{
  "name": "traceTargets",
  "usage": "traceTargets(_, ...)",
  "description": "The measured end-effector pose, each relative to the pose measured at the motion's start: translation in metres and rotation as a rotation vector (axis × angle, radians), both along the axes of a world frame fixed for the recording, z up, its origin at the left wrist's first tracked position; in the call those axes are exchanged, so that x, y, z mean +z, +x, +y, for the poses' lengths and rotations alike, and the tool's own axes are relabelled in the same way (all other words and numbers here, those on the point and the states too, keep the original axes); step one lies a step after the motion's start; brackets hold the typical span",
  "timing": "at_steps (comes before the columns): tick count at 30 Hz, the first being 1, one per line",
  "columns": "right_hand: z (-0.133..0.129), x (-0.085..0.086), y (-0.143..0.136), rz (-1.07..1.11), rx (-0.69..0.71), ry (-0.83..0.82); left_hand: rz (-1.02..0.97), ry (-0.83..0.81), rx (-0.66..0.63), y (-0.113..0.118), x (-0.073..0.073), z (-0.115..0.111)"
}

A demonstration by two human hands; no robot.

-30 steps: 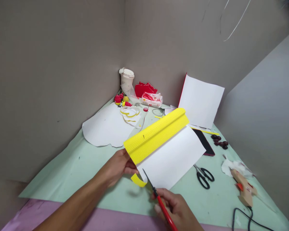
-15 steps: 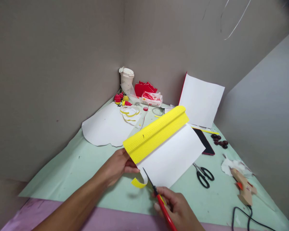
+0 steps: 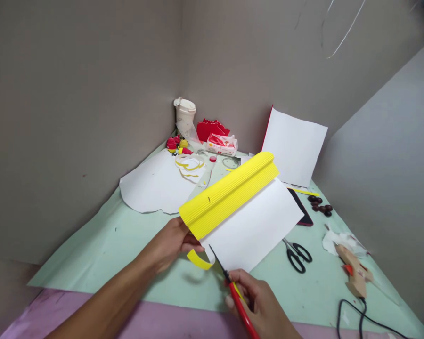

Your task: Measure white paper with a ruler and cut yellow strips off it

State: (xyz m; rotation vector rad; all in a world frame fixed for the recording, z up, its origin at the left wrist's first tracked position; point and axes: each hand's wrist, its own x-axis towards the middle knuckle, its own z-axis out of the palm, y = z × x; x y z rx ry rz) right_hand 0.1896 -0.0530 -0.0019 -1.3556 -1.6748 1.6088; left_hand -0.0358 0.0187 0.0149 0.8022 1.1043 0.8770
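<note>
A sheet of yellow corrugated paper [image 3: 229, 193] with a white back is partly rolled over on itself. My left hand [image 3: 176, 241] grips its near left corner, the fingers partly hidden beneath it. In my right hand [image 3: 256, 299] is a pair of scissors [image 3: 240, 308] with red and yellow handles. Their dark blades lie at the white side's near edge, pointing up toward my left hand. From that edge curls a narrow yellow strip [image 3: 199, 261], partly cut away and hanging below the blades.
Black-handled scissors [image 3: 297, 256], a dark phone [image 3: 305, 217] and a beige glue gun [image 3: 355, 270] with a black cord lie on the right. Dark round beads [image 3: 320, 205] sit behind. At the back left stand a white cup [image 3: 185, 112], a tissue pack [image 3: 222, 145] and white paper [image 3: 148, 183].
The yellow strip's loose end has swung slightly left and up. The sheet has shifted a little in my left hand; the scissors stay at its edge.
</note>
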Motion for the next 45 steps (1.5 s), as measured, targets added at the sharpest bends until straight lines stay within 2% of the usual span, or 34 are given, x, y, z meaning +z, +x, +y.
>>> traceTargets(14,-0.001,-0.004,0.002,-0.096,0.013,0.187,0.012,-0.019,-0.002,0.001,0.0,0.001)
traceTargets(19,0.0,-0.002,0.004,-0.118,0.023,0.182,-0.001,-0.018,0.005,0.001,0.0,0.001)
traceTargets(23,0.001,0.004,0.004,-0.077,0.07,0.111,-0.013,-0.023,0.006,0.001,0.0,0.0)
traceTargets(29,-0.001,0.008,0.002,-0.109,0.034,0.096,-0.025,0.045,0.008,0.003,-0.001,-0.002)
traceTargets(45,0.0,0.001,0.006,-0.151,0.081,0.215,-0.008,-0.013,-0.009,0.003,0.003,-0.001)
